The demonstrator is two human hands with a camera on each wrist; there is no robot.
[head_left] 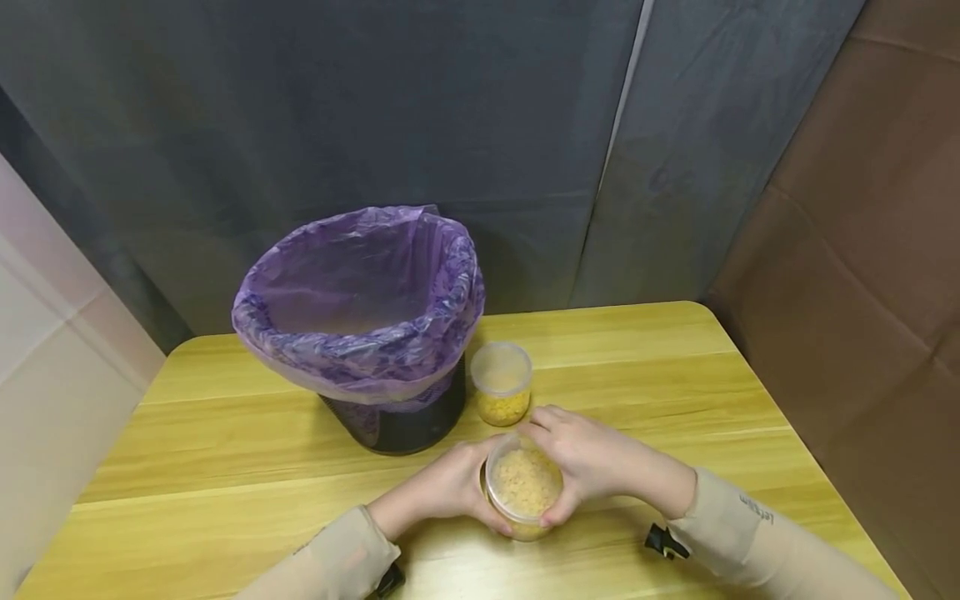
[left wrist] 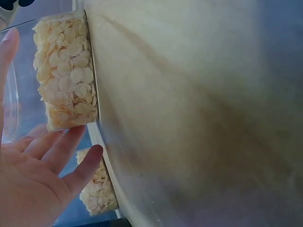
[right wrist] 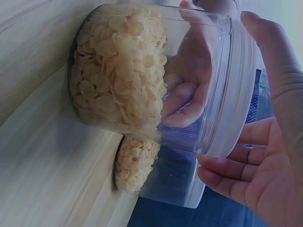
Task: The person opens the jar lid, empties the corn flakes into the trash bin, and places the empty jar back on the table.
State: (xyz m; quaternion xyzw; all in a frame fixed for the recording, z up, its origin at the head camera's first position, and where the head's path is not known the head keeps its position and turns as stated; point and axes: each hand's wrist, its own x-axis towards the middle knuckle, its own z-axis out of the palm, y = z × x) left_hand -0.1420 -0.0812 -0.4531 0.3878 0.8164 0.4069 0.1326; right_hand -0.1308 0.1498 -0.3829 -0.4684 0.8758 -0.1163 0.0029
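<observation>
We see a black bin (head_left: 423, 425) with a big purple bag (head_left: 363, 362) over its top. It stands just behind the left hand (head_left: 457, 483), so it gets in the way on that side. The back jar (head_left: 502, 387), part full of yellow flakes, stands close by the bin, right past the fingers of the right hand (head_left: 585, 457).

The front jar (head_left: 527, 483) is between the hands, at the near side of the table (head_left: 675, 375). The left fingers and thumb curl round it. The right fingers and thumb hold it up by the lid (right wrist: 232, 90).

We see wide wood to the right, up to the round back corner. The table is yellow, with stripes. Dark cloth (head_left: 375, 108) hangs behind and brown cloth (head_left: 862, 275) on the right.
</observation>
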